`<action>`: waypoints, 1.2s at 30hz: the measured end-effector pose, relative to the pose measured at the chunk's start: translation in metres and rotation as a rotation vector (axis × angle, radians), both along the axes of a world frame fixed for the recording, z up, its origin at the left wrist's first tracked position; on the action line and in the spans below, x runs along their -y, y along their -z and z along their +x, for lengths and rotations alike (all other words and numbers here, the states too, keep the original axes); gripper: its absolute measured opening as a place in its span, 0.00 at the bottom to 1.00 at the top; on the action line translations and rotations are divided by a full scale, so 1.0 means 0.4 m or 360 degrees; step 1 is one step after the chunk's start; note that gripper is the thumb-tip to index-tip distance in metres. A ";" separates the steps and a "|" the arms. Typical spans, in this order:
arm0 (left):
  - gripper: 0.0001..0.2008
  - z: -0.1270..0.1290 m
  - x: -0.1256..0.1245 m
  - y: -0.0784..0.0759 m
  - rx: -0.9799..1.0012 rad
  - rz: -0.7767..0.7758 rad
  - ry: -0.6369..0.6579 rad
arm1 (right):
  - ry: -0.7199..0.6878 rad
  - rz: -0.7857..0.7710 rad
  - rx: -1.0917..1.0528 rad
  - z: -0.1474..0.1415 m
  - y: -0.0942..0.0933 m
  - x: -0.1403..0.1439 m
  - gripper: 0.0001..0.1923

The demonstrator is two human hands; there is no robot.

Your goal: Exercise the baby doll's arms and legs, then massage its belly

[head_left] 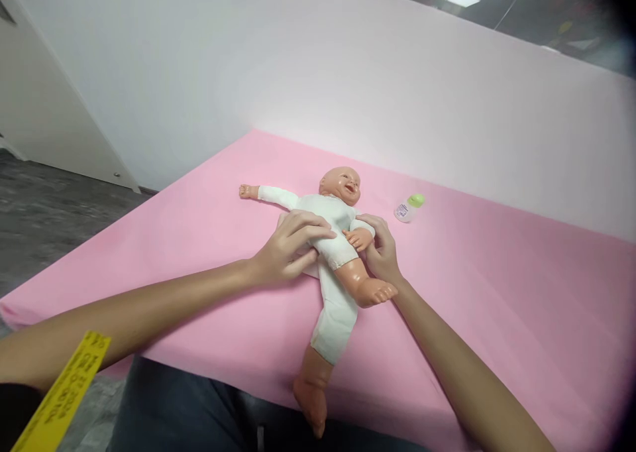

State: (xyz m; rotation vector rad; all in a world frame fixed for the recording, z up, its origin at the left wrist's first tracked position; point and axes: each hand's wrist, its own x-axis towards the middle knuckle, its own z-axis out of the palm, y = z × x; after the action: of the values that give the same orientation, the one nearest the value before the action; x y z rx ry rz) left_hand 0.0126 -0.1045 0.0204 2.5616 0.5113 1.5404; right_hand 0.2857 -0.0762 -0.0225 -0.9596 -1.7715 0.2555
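A baby doll (332, 221) in a white bodysuit lies on its back on the pink sheet (497, 293), head toward the wall, one leg hanging over the near edge. My left hand (291, 246) rests on the doll's belly and hip, fingers gripping the white cloth. My right hand (381, 252) holds the doll's side by its small hand, just above its bent bare leg.
A small clear bottle with a green cap (409, 207) lies on the sheet right of the doll's head. A white wall (348, 74) stands behind the table. A yellow tag (64, 392) hangs at my left arm. Grey floor lies to the left.
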 end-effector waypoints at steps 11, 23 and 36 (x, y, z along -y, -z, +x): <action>0.16 -0.001 0.000 0.006 0.0011 0.0039 0.0016 | -0.0036 0.0050 -0.0046 -0.005 0.000 -0.005 0.15; 0.16 -0.002 0.006 0.005 0.0026 0.0024 0.0025 | -0.0064 0.0029 -0.0118 -0.004 0.006 -0.012 0.15; 0.16 -0.009 0.004 0.008 0.0032 -0.0009 0.0068 | -0.0043 -0.0021 -0.0096 -0.008 0.006 -0.013 0.17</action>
State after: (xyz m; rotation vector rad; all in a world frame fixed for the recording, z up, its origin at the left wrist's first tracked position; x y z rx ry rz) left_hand 0.0089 -0.1061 0.0172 2.5332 0.4546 1.5467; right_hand 0.2823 -0.0712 -0.0249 -0.9285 -1.7306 0.3107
